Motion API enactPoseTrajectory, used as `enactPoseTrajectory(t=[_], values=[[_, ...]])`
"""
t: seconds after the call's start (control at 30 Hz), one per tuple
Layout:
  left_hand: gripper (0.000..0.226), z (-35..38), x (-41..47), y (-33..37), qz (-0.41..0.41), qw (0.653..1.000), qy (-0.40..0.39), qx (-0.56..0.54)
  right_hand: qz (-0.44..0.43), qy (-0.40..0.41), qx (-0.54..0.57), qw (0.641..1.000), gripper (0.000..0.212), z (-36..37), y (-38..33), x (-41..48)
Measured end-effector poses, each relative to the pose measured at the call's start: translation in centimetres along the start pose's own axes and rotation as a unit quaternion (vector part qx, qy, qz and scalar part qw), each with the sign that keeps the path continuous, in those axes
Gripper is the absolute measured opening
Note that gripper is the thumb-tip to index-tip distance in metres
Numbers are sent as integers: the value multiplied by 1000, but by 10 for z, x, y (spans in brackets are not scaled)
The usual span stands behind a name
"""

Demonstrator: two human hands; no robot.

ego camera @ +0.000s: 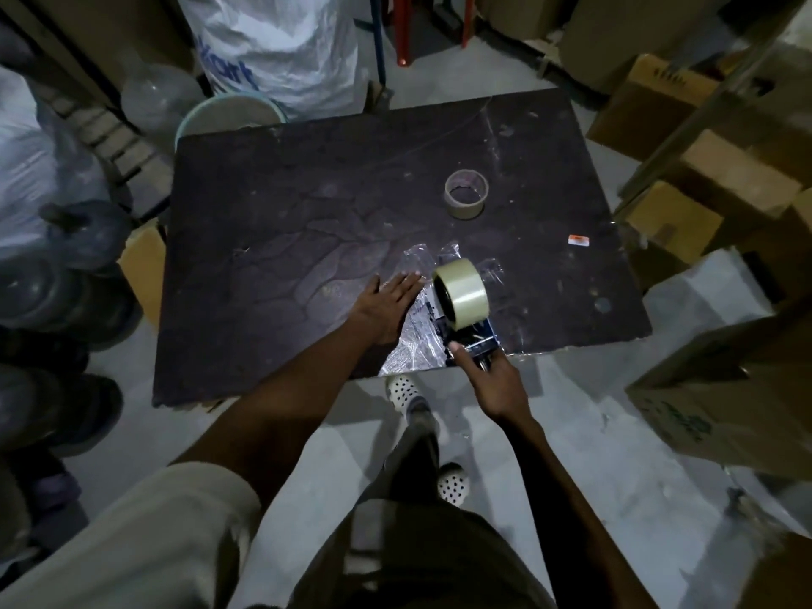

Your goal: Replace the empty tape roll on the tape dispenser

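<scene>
A full roll of pale clear tape (pixel 462 293) sits mounted on the tape dispenser (pixel 472 342), near the front edge of the dark table (pixel 285 239). My right hand (pixel 492 380) grips the dispenser's handle from below. My left hand (pixel 386 305) lies flat, fingers spread, on a crinkled clear plastic wrapper (pixel 422 345) beside the dispenser. The empty brown tape core (pixel 466 194) stands on its end further back on the table, apart from both hands.
A small orange and white sticker (pixel 578 240) lies at the table's right side. Cardboard boxes (pixel 720 169) crowd the right. White sacks (pixel 281 41), a basin (pixel 228 116) and large water jugs (pixel 66 257) stand at the back and left. My feet in white clogs (pixel 402 389) are under the front edge.
</scene>
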State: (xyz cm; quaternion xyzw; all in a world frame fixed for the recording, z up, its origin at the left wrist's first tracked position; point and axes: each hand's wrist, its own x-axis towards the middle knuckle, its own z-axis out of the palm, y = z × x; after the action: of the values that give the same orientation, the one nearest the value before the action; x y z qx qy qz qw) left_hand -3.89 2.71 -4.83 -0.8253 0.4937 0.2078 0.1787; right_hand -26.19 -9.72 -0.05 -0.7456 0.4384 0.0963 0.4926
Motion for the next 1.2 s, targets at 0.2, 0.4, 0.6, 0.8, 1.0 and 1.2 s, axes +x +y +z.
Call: enactPoseTrajectory(t=[0.2,0.4,0.6,0.8,1.0,1.2], values=[[106,-12,-1,4,-26,999,-27,19,-11,15,3,1000,81,-7,30,-20],[108,-7,-16,27,-34,997,-38,59,5,43,-65,997,65,-17,86,-79],[93,13,-41,49,-13,999,-26,39,3,47,-89,995,64,-17,109,-101],[91,31,-51,63,1,998,-13,68,-2,44,-44,998,61,-11,105,-100],[100,29,-72,82,10,997,-31,70,8,49,52,997,67,-1,112,-97],[95,23,-91,94,5,997,-36,69,130,49,166,976,71,1,124,-111]])
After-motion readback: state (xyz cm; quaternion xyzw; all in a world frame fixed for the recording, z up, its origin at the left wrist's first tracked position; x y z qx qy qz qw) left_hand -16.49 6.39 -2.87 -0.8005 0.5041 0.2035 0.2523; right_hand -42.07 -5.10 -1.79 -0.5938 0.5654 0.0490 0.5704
